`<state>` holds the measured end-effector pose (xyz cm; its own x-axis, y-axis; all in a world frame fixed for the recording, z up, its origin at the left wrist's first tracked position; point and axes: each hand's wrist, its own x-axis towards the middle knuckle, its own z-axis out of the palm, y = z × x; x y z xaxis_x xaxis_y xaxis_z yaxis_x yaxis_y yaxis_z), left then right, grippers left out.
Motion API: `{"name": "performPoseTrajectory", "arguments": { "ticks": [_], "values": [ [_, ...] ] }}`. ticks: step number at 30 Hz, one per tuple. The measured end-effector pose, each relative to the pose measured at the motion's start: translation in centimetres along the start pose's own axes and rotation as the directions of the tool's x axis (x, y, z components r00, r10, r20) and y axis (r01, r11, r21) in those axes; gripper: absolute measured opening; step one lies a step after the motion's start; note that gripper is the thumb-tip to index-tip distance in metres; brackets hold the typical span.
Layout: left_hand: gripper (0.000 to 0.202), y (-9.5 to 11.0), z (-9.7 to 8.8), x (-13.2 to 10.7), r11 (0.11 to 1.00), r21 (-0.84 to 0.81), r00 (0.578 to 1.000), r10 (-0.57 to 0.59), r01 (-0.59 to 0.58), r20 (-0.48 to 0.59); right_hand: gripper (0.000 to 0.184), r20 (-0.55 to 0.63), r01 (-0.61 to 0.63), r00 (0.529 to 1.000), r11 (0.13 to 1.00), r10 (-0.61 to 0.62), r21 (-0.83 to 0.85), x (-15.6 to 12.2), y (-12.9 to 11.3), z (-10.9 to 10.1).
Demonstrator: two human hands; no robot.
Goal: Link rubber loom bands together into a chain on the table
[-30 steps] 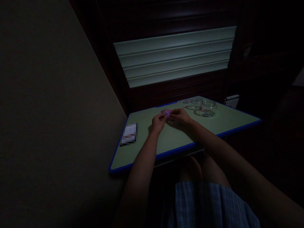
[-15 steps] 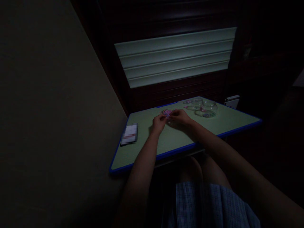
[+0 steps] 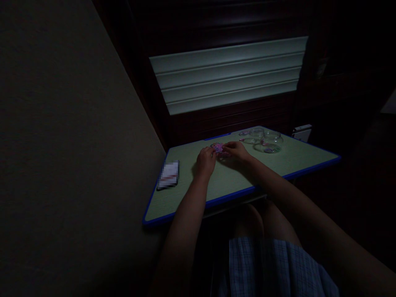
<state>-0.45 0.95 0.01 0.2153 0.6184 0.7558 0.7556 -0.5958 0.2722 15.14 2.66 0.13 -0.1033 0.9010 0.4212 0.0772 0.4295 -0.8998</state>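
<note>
The room is dim. My left hand (image 3: 205, 161) and my right hand (image 3: 236, 151) meet over a small pink and purple object (image 3: 218, 147) on a pale green table with a blue rim (image 3: 229, 194). Both hands are curled, fingertips pinched on the pink object from either side. It is too small and dark to name. Just to the right of my right hand lie clear round glass pieces (image 3: 266, 140) with bits of pink among them.
A small flat packet (image 3: 168, 175) lies near the table's left edge. A pale wall runs along the left. Behind the table is dark wood panelling with a light slatted panel (image 3: 229, 74). A white box (image 3: 301, 132) sits past the far right corner. My lap is below the table.
My hands have stayed together over the pink object, with only small finger movements; my left hand has closed in a little over it.
</note>
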Motion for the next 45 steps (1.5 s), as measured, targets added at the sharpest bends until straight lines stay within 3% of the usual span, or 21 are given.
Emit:
{"name": "performPoseTrajectory", "arguments": {
  "ticks": [4,11,20,28,35,45],
  "values": [
    [0.014,0.5,-0.4,-0.2,0.993,0.102,0.998,0.061,-0.064,0.029,0.039,0.033,0.0,0.999,1.0,0.001,-0.017,-0.1,-0.2,0.1],
    [0.012,0.7,-0.5,-0.2,0.986,0.112,0.989,0.114,-0.125,0.097,0.046,0.119,0.047,0.992,0.991,-0.031,-0.128,0.1,0.6,0.1],
    [0.012,1.0,-0.5,-0.3,0.979,0.144,0.985,0.13,-0.146,0.115,0.028,0.117,0.011,0.993,0.99,0.005,-0.142,0.4,1.3,0.0],
    [0.013,1.1,-0.5,-0.3,0.98,0.136,0.984,0.131,-0.148,0.121,0.026,0.119,0.026,0.993,0.992,-0.011,-0.124,0.5,1.5,0.0],
    [0.012,1.2,-0.3,-0.2,0.993,0.076,0.993,0.081,-0.088,0.084,0.022,0.028,0.031,0.999,0.995,-0.029,-0.093,0.7,1.7,-0.1],
    [0.016,0.2,1.3,-0.1,0.972,-0.199,0.992,-0.118,0.123,0.037,0.021,-0.059,0.044,0.997,0.991,-0.052,-0.13,0.6,1.2,0.1]
  ]
}}
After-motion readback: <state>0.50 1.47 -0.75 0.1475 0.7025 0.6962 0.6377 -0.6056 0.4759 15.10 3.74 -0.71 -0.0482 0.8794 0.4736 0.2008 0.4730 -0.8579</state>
